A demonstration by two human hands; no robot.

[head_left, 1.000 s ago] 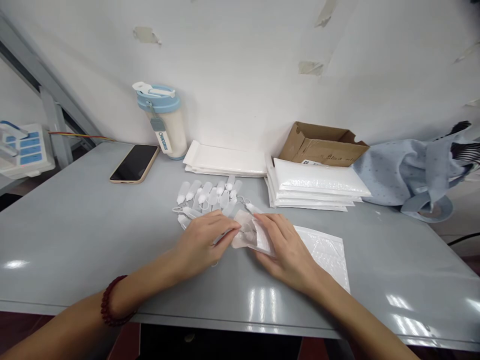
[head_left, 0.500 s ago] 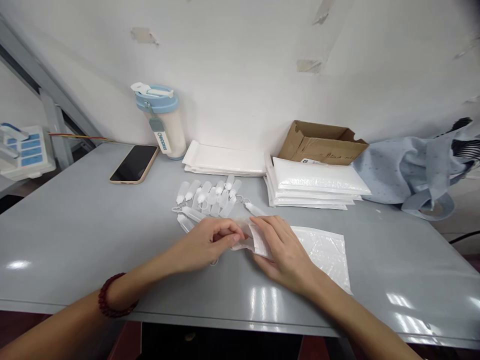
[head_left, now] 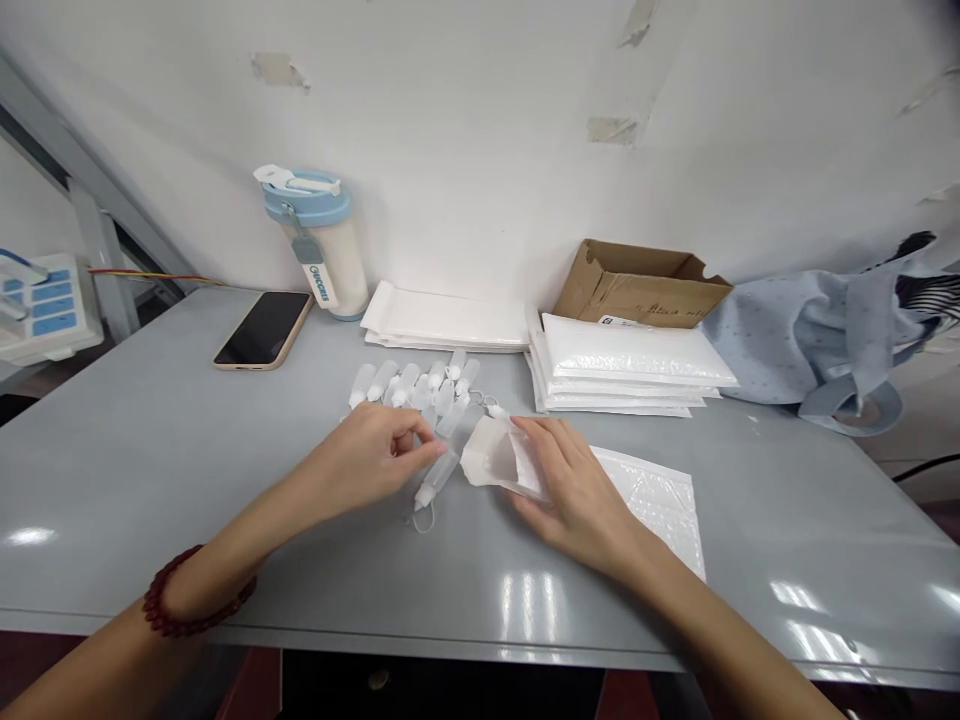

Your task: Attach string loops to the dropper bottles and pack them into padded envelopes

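Note:
My right hand (head_left: 574, 490) grips a white bubble mailer (head_left: 660, 505) near its left end, thumb below and fingers above. The mailer's mouth gapes toward the left, and its bubbled body comes out on the other side of my wrist; the middle is hidden. Left of the mouth, my left hand (head_left: 375, 460) has its thumb and fingertips pressed together. Those tips are at the upper end of a small clear dropper bottle (head_left: 436, 482) with a looped cap strap. Whether they touch or hold it is unclear. Behind lies a group of similar bottles (head_left: 407, 383).
Flat white mailers (head_left: 450, 318) and a stack of filled-looking mailers (head_left: 637, 350) lie along the wall. Behind stands a cardboard box (head_left: 649, 298), with a light blue cloth bag (head_left: 787, 335) to its right. A phone (head_left: 264, 330) and a tumbler (head_left: 330, 255) stand left.
My left hand has drawn back leftward from the mailer's mouth, uncovering the mouth and the dropper bottle beneath it. My right hand keeps its grip in nearly the same place.

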